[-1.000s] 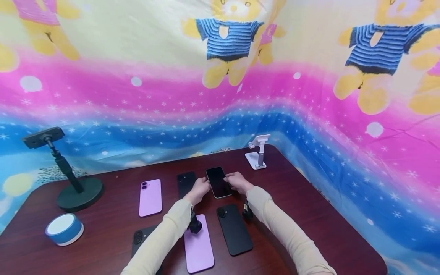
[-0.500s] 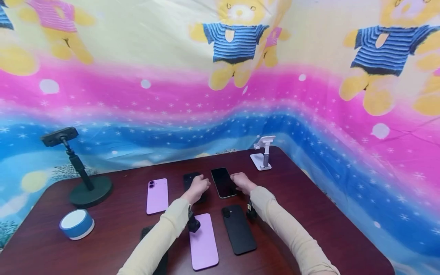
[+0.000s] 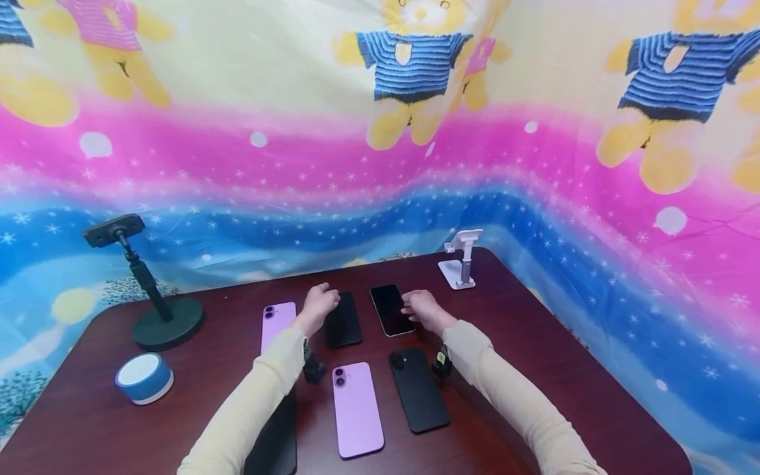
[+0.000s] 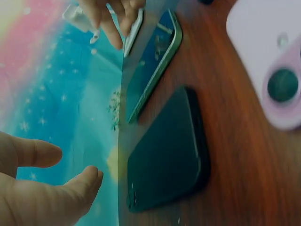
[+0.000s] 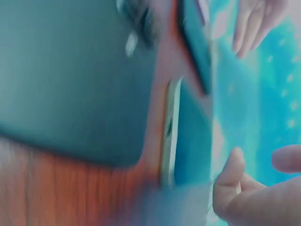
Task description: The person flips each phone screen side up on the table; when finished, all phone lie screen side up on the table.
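My left hand (image 3: 319,309) hovers at the left edge of a black phone (image 3: 346,320) in the back row. In the left wrist view its thumb and a finger stand apart with nothing between them, and the black phone (image 4: 167,155) lies on the table. A face-up phone (image 3: 390,309) with a dark screen and pale frame lies to the right. My right hand (image 3: 425,309) is at that phone's right edge; contact cannot be made out. The right wrist view shows its thumb and fingers apart, near the pale-framed phone (image 5: 171,134).
Nearer lie a purple phone (image 3: 359,412) and a black phone (image 3: 419,390). My left arm partly covers another purple phone (image 3: 274,322) and a black one (image 3: 279,435). A dark stand (image 3: 168,323), a blue-and-white round object (image 3: 144,378) and a white stand (image 3: 463,267) surround them.
My left hand has left the face-up phone and moved left, past the black phone to its far edge. My right hand stays beside the face-up phone. The head view has turned slightly left.
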A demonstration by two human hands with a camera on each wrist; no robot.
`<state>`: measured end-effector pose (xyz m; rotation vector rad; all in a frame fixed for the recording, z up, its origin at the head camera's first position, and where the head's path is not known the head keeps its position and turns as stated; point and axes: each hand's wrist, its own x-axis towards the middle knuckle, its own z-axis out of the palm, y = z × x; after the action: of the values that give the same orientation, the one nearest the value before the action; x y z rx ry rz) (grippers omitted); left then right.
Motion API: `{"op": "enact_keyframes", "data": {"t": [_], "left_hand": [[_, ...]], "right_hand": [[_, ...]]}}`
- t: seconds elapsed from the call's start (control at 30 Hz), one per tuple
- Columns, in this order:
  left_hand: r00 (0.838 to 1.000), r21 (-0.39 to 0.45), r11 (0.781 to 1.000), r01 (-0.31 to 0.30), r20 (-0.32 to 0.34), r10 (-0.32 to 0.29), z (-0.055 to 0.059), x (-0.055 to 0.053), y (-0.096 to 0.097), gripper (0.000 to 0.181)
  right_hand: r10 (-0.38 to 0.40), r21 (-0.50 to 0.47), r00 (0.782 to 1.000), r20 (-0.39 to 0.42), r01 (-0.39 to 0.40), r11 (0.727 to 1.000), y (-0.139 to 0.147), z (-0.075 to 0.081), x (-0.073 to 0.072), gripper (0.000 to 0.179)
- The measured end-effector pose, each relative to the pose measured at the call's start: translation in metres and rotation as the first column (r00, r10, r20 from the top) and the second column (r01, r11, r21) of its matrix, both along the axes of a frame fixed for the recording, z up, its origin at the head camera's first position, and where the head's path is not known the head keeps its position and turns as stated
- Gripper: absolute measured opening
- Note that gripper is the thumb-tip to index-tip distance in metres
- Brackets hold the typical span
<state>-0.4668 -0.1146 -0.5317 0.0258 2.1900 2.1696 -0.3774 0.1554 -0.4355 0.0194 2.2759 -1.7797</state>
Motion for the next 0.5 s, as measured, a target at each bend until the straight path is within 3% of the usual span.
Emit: {"op": "enact_keyframes", "data": {"t": [0.03,0.07,0.1,0.13,0.17,0.23,0.33,0.43,0.5], "left_hand": [[1.0,-0.024,1.0,-0.013,-0.017,0.013,0.013,0.011,0.0,0.067],[0.999,-0.06,0.998,-0.027,-0.032,0.026,0.036,0.031,0.003,0.064],[0.998,-0.098,0.994,-0.042,-0.041,0.038,0.058,0.051,0.005,0.06],[0.998,-0.137,0.989,-0.056,-0.04,0.051,0.077,0.068,0.008,0.056],[0.997,-0.191,0.979,-0.078,-0.035,0.072,0.081,0.07,0.008,0.053],[0.996,-0.298,0.951,-0.084,0.006,0.09,0.108,0.093,0.013,0.048],[0.996,-0.395,0.915,-0.08,0.013,0.092,0.118,0.103,0.013,0.046],[0.998,-0.462,0.885,-0.055,0.007,0.065,0.114,0.101,0.01,0.048],[0.999,-0.48,0.877,-0.026,0.013,0.037,0.11,0.099,0.007,0.049]], "right_hand": [[0.037,-0.03,0.999,0.016,-0.036,0.999,-0.003,0.002,0.005,0.037],[0.073,-0.051,0.997,0.038,-0.071,0.996,-0.007,0.004,0.01,0.039],[0.083,-0.037,0.992,0.094,-0.08,0.996,-0.019,0.027,0.031,0.04],[0.117,-0.061,0.986,0.121,-0.11,0.992,-0.024,0.027,0.037,0.041],[0.153,-0.084,0.977,0.145,-0.142,0.986,-0.03,0.027,0.042,0.042],[0.202,-0.116,0.96,0.192,-0.182,0.976,-0.04,0.026,0.052,0.043],[0.223,-0.147,0.945,0.241,-0.191,0.971,-0.053,0.021,0.063,0.044],[0.21,-0.157,0.948,0.24,-0.176,0.972,-0.06,0.014,0.068,0.043],[0.202,-0.174,0.951,0.234,-0.164,0.971,-0.063,0.011,0.069,0.043]]}}
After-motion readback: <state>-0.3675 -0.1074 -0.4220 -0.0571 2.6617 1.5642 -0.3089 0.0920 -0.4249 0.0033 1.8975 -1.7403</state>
